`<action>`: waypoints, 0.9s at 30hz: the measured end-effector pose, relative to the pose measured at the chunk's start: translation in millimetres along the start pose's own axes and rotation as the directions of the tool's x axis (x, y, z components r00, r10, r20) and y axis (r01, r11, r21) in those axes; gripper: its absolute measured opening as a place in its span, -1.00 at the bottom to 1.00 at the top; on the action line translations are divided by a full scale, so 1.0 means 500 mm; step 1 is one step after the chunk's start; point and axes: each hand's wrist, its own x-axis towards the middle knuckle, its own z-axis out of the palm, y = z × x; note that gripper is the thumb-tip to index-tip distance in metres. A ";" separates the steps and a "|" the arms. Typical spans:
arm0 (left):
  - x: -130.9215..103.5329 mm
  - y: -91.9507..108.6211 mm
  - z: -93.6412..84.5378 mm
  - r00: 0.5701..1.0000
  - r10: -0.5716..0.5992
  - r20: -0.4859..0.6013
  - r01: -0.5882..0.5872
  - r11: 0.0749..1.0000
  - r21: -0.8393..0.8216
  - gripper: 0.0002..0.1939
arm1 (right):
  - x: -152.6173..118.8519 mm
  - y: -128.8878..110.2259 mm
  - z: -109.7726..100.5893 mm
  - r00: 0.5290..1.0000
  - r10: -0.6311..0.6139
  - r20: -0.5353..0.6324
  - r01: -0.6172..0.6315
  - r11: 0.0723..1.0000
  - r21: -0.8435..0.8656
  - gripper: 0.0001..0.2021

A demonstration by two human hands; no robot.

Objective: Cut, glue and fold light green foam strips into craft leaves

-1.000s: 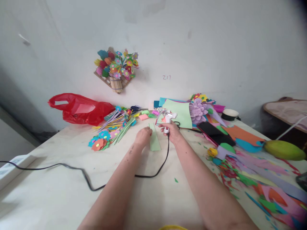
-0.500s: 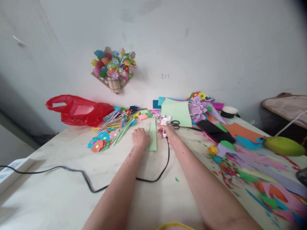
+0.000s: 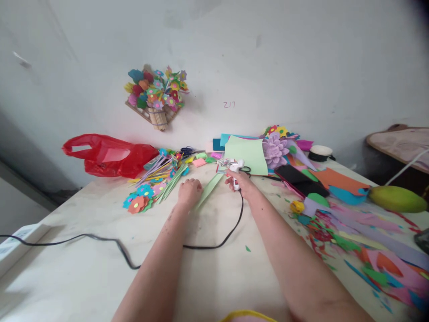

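Note:
A white glue gun [image 3: 237, 183] is in the grip of my right hand [image 3: 247, 184], its nozzle end toward the back of the table and its black cord trailing down to the left. To its left lies a pale green paper strip [image 3: 210, 188], set at a slant on the table. My left hand [image 3: 190, 192] is closed at the strip's left edge, fingers curled; the fingertips are partly hidden. Close behind the glue gun are black-handled scissors [image 3: 246, 169]. Left of my left hand lie thin green paper sticks [image 3: 171, 182] and layered paper flowers [image 3: 138, 204].
A red plastic bag [image 3: 110, 156] stands at the back left. Against the wall is a pale green sheet [image 3: 246, 154] beside a purple flower [image 3: 275, 150]. A dark phone [image 3: 300, 181], a yellow-green fruit [image 3: 397, 199] and colourful scraps [image 3: 378, 268] cover the right side. The black cord [image 3: 214, 247] crosses the table.
The green strip has turned from nearly straight to slanting, its far end to the right. My left hand has shifted slightly left; my right hand has moved the glue gun slightly right.

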 end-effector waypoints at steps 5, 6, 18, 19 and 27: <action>-0.001 0.000 0.019 0.998 -0.033 -0.057 0.030 0.999 -0.045 -0.83 | 0.002 0.003 -0.005 0.996 0.067 -0.051 -0.072 0.990 -0.118 -0.74; -0.002 0.001 0.020 0.998 -0.036 -0.059 0.033 0.998 -0.050 -0.83 | 0.001 0.002 -0.005 0.995 0.080 -0.065 -0.089 0.986 -0.141 -0.74; -0.004 0.002 0.015 0.994 -0.108 -0.018 0.105 0.987 -0.122 -0.83 | -0.013 -0.017 -0.010 0.962 0.144 -0.231 -0.215 0.920 -0.326 -0.71; -0.004 0.002 0.015 0.994 -0.110 -0.018 0.107 0.986 -0.130 -0.83 | -0.013 -0.017 -0.011 0.960 0.140 -0.241 -0.218 0.916 -0.336 -0.71; -0.002 -0.006 0.013 0.993 -0.117 -0.011 0.114 0.982 -0.152 -0.82 | -0.015 -0.020 -0.003 0.951 0.144 -0.274 -0.249 0.883 -0.398 -0.73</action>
